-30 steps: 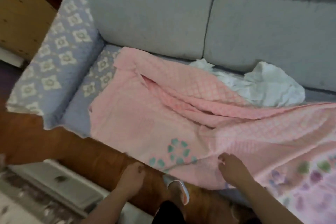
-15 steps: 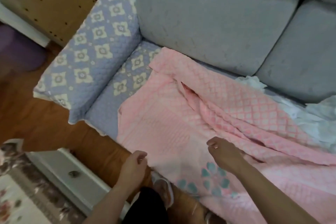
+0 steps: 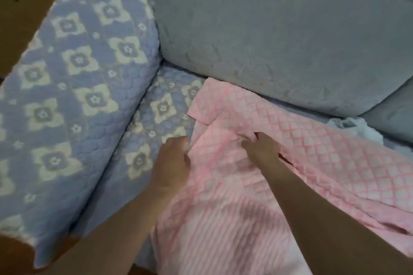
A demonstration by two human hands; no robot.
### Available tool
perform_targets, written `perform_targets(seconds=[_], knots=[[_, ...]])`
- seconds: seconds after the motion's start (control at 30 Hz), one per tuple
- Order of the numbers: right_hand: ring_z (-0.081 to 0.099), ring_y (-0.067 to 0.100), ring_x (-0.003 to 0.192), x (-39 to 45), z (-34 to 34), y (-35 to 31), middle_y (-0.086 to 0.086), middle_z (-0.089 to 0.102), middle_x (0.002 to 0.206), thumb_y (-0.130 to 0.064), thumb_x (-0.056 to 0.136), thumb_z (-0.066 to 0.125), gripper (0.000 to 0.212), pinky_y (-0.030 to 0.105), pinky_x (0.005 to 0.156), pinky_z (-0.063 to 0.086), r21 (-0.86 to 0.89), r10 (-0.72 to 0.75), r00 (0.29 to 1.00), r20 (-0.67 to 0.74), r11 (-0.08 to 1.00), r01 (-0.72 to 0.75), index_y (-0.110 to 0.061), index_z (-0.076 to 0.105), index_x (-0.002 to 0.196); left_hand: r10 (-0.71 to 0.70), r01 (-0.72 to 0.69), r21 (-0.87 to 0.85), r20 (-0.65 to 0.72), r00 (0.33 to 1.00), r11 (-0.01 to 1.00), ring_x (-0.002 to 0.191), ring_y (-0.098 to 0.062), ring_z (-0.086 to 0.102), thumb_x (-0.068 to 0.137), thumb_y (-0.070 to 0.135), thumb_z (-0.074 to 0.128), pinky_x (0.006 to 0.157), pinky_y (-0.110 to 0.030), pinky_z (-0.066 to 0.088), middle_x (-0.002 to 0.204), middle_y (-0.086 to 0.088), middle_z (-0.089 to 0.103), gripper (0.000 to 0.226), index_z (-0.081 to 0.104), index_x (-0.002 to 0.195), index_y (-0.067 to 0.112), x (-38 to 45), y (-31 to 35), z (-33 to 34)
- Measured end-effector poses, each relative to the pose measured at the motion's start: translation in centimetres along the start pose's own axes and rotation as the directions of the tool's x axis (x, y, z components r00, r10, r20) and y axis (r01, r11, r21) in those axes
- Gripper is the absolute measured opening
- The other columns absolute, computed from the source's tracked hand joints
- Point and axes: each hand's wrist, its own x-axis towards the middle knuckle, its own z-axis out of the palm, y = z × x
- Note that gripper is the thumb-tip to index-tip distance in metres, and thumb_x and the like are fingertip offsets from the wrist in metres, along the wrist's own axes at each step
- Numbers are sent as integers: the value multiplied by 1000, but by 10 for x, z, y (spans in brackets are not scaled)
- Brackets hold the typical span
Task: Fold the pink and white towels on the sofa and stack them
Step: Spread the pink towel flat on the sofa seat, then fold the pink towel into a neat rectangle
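A pink towel (image 3: 324, 147) with a white diamond pattern lies rumpled across the sofa seat, its far left corner turned over. My left hand (image 3: 172, 163) grips the towel's left edge, fingers closed on the cloth. A little further in, my right hand (image 3: 262, 148) pinches a fold of the same towel near the turned corner. Only a small crumpled part of the white towel (image 3: 366, 128) shows at the right, behind the pink one.
The sofa seat (image 3: 143, 145) and armrest (image 3: 73, 78) wear a lilac quilted cover with cream flowers. Grey back cushions (image 3: 268, 29) rise right behind the towels. A brown board (image 3: 15, 6) stands past the armrest at top left.
Both hands have moved up from the sofa's front edge onto the pink towel's left end and closed on it. The view has swung closer and to the left.
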Motion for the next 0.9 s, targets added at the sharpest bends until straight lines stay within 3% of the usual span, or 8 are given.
perform_targets(seconds=[0.13, 0.27, 0.37, 0.5, 0.63, 0.73, 0.8, 0.9], knots=[[64, 29, 78, -26, 7, -4, 6, 67, 79, -39, 89, 57, 28, 39, 68, 51, 20, -279, 956, -90, 959, 282, -12, 62, 82, 342, -361, 295, 115, 933, 885, 126, -39, 46, 83, 11, 55, 99, -50, 50, 145, -15, 44, 62, 45, 144, 18, 82, -13, -8], [47, 7, 75, -102, 0, 19, -15, 48, 81, -19, 85, 67, 22, 19, 65, 32, -149, -709, 705, -3, 698, 701, -25, 54, 68, 407, -589, 424, 447, 797, 688, 153, -28, 13, 89, -2, 53, 118, -45, 27, 168, 1, 8, 83, 19, 158, 29, 139, 7, -6], [52, -12, 79, -157, 6, 42, -23, 61, 82, -16, 83, 62, 11, 7, 68, 33, -25, -641, 699, 317, 731, 682, -27, 62, 79, 468, -650, 426, 460, 755, 630, 127, -32, 50, 90, 7, 55, 97, -43, 47, 144, -10, 52, 47, 55, 135, 20, 156, 29, -4], [62, -14, 101, -193, 12, 65, -23, 73, 102, -27, 91, 59, 21, 10, 84, 48, 52, -526, 800, 288, 843, 535, -37, 69, 107, 417, -525, 416, 326, 848, 742, 97, -34, 64, 97, 32, 55, 80, -33, 46, 104, -13, 70, 22, 68, 104, 15, 163, 63, -24], [55, -10, 62, -229, -24, 53, -22, 58, 65, -40, 94, 60, 17, 18, 56, 40, 31, -570, 821, 34, 821, 569, -30, 52, 83, 232, -207, -140, 199, 952, 968, 77, -11, 63, 91, 24, 68, 62, -9, 40, 89, 1, 70, 6, 71, 92, 19, 111, 108, -84], [39, 2, 50, -285, -78, 31, -9, 38, 57, -45, 98, 57, 39, 21, 51, 27, -4, -645, 755, -123, 761, 649, -25, 36, 72, 161, -55, -465, 191, 968, 884, 59, -2, 52, 86, 19, 73, 54, -8, 38, 70, 13, 63, 15, 67, 75, 26, 36, 170, -157], [47, 4, 60, -324, -123, 24, -10, 49, 67, -26, 97, 63, 19, 19, 56, 33, -25, -708, 691, -146, 701, 713, -28, 51, 84, 169, 69, -662, 289, 942, 747, 64, -16, 52, 77, 21, 78, 55, -23, 39, 68, 3, 62, 10, 70, 71, 21, -16, 216, -204], [56, 0, 75, -386, -193, 22, -16, 57, 81, -9, 90, 61, 25, 19, 64, 44, -2, -761, 618, -195, 631, 776, -32, 62, 100, 287, 188, -757, 448, 847, 626, 77, -25, 52, 69, 18, 79, 67, -33, 39, 79, -15, 62, 14, 76, 82, 11, -80, 274, -259]])
